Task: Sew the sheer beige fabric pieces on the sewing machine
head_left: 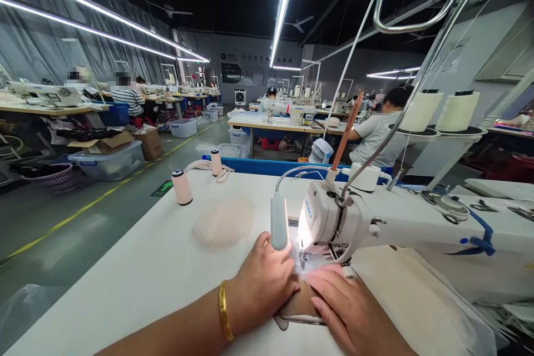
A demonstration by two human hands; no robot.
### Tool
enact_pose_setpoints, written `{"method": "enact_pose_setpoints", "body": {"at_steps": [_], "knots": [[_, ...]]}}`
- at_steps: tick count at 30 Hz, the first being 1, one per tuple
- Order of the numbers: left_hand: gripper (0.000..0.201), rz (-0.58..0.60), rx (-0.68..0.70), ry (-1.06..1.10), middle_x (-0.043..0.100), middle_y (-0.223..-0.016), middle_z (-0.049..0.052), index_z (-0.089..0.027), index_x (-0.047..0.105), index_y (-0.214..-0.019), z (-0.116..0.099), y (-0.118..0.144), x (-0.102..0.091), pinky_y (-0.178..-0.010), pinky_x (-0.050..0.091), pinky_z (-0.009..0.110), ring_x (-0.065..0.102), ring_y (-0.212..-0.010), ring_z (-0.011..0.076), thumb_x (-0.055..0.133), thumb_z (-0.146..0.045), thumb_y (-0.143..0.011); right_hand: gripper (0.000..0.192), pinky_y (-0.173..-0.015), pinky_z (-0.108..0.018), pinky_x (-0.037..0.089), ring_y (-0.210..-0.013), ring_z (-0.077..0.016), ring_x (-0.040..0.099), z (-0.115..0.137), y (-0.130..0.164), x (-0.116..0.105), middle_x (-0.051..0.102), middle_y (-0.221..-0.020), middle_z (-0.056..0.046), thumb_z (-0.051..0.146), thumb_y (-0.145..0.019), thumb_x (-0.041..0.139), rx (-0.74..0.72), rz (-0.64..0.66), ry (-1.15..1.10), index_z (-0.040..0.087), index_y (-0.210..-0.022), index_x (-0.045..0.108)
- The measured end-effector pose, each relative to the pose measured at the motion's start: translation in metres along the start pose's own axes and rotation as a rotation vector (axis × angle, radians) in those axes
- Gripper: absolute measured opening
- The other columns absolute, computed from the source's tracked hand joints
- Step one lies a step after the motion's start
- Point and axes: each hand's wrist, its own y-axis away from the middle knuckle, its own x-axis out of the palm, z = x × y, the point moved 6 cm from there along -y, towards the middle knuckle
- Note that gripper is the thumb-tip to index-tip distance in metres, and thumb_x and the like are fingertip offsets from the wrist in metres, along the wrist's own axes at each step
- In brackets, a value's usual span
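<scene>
Both hands lie flat on a small tan fabric piece with a pale bound edge, which sits on the white sewing table right under the head of the white industrial sewing machine. The left hand rests palm down, fingers loosely bent and spread over the cloth's left side, gripping nothing; it seems to press the piece to the table so it cannot slide. The right hand lies the same way on the right, fingers nearly straight and pointing toward the needle area, pinning the cloth without grasping it. With one hand on either side, the piece looks held taut and square to the presser foot (the bright machine lamp washes out the needle itself, so where the foot sits I cannot tell).

The cloth shows only between and below the hands: brownish, flat, with a rounded lower-left corner and a light trim along its near edge.

Farther back on the table lie a pale peach, rounded foam pad and a pinkish thread spool with a black cap, well apart from the hands
</scene>
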Motion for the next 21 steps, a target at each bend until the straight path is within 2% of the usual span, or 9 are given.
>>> {"method": "enact_pose_setpoints", "body": {"at_steps": [3,6,8,12,16,18,21], "knots": [[0.022,-0.038,0.141,0.061,0.068,-0.091,0.004,-0.019,0.058,-0.075,-0.014,0.009,-0.006,-0.083,0.048,0.040,0.064,-0.092,0.0246,0.072,-0.027,-0.090,0.036,-0.080,-0.037,0.057,-0.102,-0.0260,0.071,0.002,0.001,-0.003,0.075,-0.114,-0.009,0.008,-0.099,0.046,-0.001,0.005,-0.048,0.022,-0.130,0.059],[0.017,-0.051,0.165,0.128,0.065,-0.081,0.000,-0.021,0.056,-0.080,-0.021,0.012,-0.009,-0.074,0.044,0.038,0.058,-0.074,0.0197,0.070,-0.022,-0.089,0.037,-0.084,-0.038,0.056,-0.105,-0.0264,0.069,0.003,0.003,-0.001,0.072,-0.124,-0.010,0.009,-0.101,0.046,0.042,0.053,-0.089,0.021,-0.134,0.057],[0.012,-0.039,0.154,0.169,0.065,-0.080,0.000,-0.021,0.057,-0.084,-0.023,0.012,-0.010,-0.069,0.041,0.037,0.056,-0.069,0.0188,0.064,-0.021,-0.094,0.037,-0.084,-0.040,0.056,-0.105,-0.0269,0.067,0.002,0.003,0.001,0.070,-0.127,-0.011,0.010,-0.102,0.046,0.083,0.095,-0.115,0.021,-0.136,0.055],[0.017,-0.037,0.136,0.280,0.065,-0.079,0.001,-0.020,0.057,-0.087,-0.023,0.008,-0.008,-0.069,0.041,0.036,0.055,-0.067,0.0178,0.052,-0.019,-0.103,0.037,-0.080,-0.040,0.054,-0.097,-0.0262,0.065,-0.001,0.001,0.006,0.071,-0.110,-0.010,0.010,-0.102,0.046,0.156,0.181,-0.135,0.020,-0.137,0.053],[0.028,-0.096,0.165,0.306,0.062,-0.076,0.002,-0.019,0.056,-0.080,-0.019,0.009,-0.007,-0.070,0.042,0.036,0.051,-0.065,0.0174,0.043,-0.016,-0.104,0.028,-0.072,-0.035,0.050,-0.090,-0.0237,0.062,-0.002,-0.001,0.007,0.068,-0.098,-0.007,0.009,-0.099,0.047,0.184,0.247,-0.102,0.021,-0.120,0.061],[0.031,-0.117,0.161,0.278,0.060,-0.076,0.003,-0.019,0.057,-0.077,-0.017,0.009,-0.007,-0.068,0.041,0.036,0.050,-0.067,0.0185,0.042,-0.016,-0.104,0.026,-0.071,-0.034,0.048,-0.090,-0.0232,0.061,-0.002,-0.001,0.007,0.067,-0.098,-0.006,0.007,-0.096,0.049,0.181,0.260,-0.084,0.022,-0.113,0.063],[0.029,-0.137,0.159,0.286,0.063,-0.082,0.005,-0.019,0.062,-0.078,-0.016,0.008,-0.008,-0.072,0.043,0.038,0.056,-0.075,0.0209,0.046,-0.016,-0.102,0.027,-0.074,-0.035,0.049,-0.093,-0.0236,0.061,-0.002,-0.001,0.005,0.068,-0.107,-0.008,0.004,-0.094,0.050,0.152,0.228,-0.066,0.021,-0.112,0.062]]}}
